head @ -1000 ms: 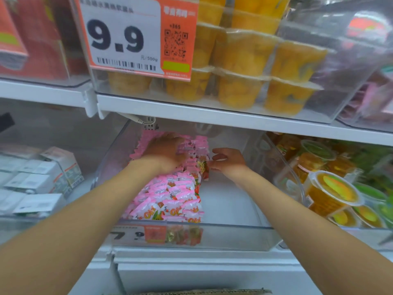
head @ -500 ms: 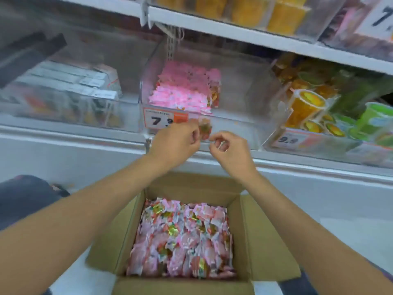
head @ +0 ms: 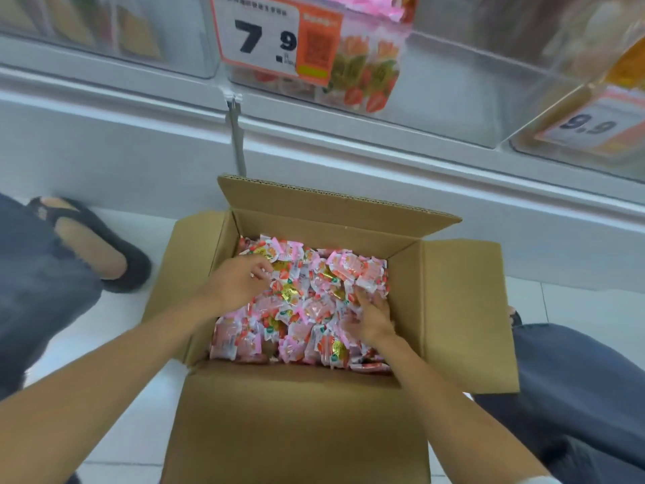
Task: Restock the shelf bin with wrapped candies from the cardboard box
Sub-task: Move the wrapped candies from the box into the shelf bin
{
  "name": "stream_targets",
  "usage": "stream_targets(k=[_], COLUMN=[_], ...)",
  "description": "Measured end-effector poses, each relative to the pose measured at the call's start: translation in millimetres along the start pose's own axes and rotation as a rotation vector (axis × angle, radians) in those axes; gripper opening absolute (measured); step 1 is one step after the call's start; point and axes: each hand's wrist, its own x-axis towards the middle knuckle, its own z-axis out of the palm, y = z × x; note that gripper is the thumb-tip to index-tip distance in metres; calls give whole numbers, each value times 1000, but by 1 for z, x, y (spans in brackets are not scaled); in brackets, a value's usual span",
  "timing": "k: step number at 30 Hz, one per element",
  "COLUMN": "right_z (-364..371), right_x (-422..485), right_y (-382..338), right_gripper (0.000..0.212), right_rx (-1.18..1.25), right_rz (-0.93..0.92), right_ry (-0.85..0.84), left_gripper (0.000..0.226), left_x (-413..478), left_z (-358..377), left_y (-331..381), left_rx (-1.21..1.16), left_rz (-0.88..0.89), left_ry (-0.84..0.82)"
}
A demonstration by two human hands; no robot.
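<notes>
Matt corrugated cardboard box holds glossy plastic-wrapped candies.

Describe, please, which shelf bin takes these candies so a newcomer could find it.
From the open brown cardboard box on the floor, look up. The clear plastic bin above carries a white-and-orange price tag reading 7.9; its right-hand neighbour shows 9.9.

The price tag on the front of the clear shelf bin above me reads 7.9 in big black digits. Along its top runs a line of small characters, and its orange panel carries a code square; both are too blurred for me to read. On the neighbouring bin to the right, a second price tag reads 9.9. The wrapped candies bear print too small for me to make out.
</notes>
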Motion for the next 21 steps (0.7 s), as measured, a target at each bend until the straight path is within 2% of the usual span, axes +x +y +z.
stream_targets(k=[2,3,6,9,12,14,16,18,20,21], right_z=[6,7,2,-10,-29,-41,-51,-62,-69,-69], right_x=[-2,-1,-6,-22,-38,-49,-59,-65,-56,-47], right_y=[-1,-1,-5,-27,-65,-89,-104,-111,-103,-94], right_gripper=[27,13,21,14,19,24,18,23,31,32], right_rx=[-24,-6,178,409,678,809,932,1073,1102,1001], right_rz=[-72,-113,-241,-364,-372,-405,-451,-442,-396,-373], right_ry=[191,244,322,360,284,148,-26,-198,-199,-125], left_gripper=[12,12,9,18,58,77,73,68,85,90], left_x=[3,3,4,0,-6,-11,-14,-14,-13,-13], left_z=[6,9,17,26,32,35,36,35,32,29], left_y=[-2,-3,-1,12,25,34,38,39,36,33], left_rx=[-1,-12,-102,-262,-268,-280,-375,-525,-715,-777], left_rz=[-29,-54,-92,-164,-169,-148,-123,-172,-291,-325], left_ry=[-31,-45,-29,-87,-201,-246,-220,-157,-185,-208])
